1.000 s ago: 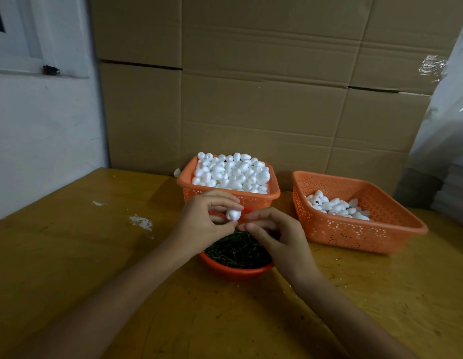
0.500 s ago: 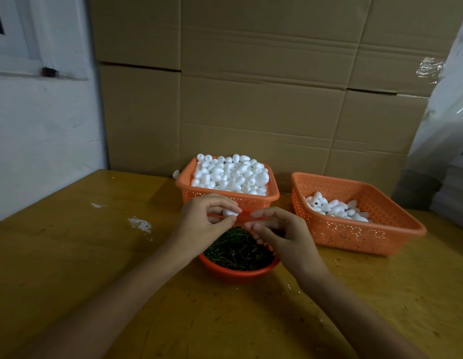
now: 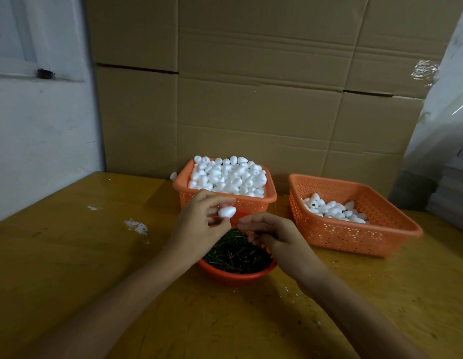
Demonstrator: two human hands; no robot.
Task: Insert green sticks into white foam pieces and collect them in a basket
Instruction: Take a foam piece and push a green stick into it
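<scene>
1. A worn yellow-brown wooden table (image 3: 69,268) carries everything; a white smear (image 3: 137,226) marks it left of the hands.
2. Nearest sits a round red-orange plastic bowl (image 3: 233,278) filled with thin dark green sticks (image 3: 233,256). The hands hide its far rim.
3. Above the bowl, the left hand (image 3: 196,226) has its grip pinching a white egg-shaped foam piece (image 3: 227,211) between thumb and fingertips. The right hand (image 3: 279,242) is just beside it with curled fingers. I cannot tell whether its grip pinches a stick.
4. Behind them, a square orange perforated plastic basket (image 3: 253,204) is heaped with loose white foam pieces (image 3: 227,177); the left hand covers part of its front wall.
5. To the right, a wider orange perforated basket (image 3: 349,237) holds a small pile of foam pieces (image 3: 334,209).
6. Stacked brown cardboard boxes (image 3: 251,99) close the back, and a white wall (image 3: 43,138) stands at the left.
</scene>
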